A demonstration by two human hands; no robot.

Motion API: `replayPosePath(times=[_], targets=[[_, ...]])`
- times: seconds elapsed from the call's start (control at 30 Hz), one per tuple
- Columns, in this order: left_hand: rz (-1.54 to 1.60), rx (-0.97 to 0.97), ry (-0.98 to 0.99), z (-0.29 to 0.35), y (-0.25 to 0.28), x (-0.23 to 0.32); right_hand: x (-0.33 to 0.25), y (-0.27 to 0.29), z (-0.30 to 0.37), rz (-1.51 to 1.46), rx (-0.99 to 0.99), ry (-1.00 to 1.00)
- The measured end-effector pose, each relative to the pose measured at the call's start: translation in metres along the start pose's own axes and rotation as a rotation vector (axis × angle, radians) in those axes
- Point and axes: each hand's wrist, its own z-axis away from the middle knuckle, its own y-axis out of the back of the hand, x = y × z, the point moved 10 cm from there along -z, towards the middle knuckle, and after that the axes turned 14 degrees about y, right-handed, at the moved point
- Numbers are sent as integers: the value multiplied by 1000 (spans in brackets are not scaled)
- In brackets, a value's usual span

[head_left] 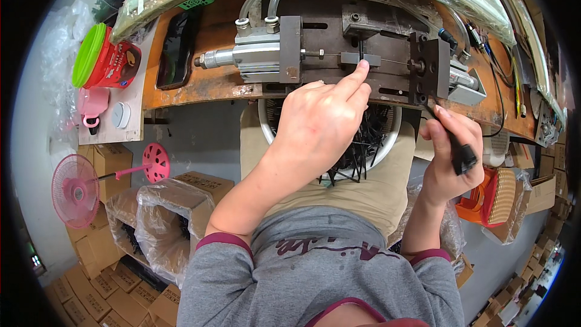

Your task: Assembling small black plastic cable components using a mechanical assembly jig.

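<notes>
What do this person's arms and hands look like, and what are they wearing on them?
The left hand and right hand are bare: I see no gloves, rings, watch or bracelet. The forearms are uncovered too. Up above the elbows come the short grey sleeves of a T-shirt, each edged with a maroon band.

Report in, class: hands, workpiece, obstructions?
Left hand: index fingertip at thin black rod, by small grey block. Right hand: gripping black bundle. Left hand hides part of white tub.
</notes>
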Motion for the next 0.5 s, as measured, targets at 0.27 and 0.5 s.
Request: replayPosePath(times=[0.27,0.5], targets=[[851,-251,111,9,14,14,-42,-33,0,315,-219,499],[452,40,136,12,31,1,-28,-26,-9,260,-98,381]])
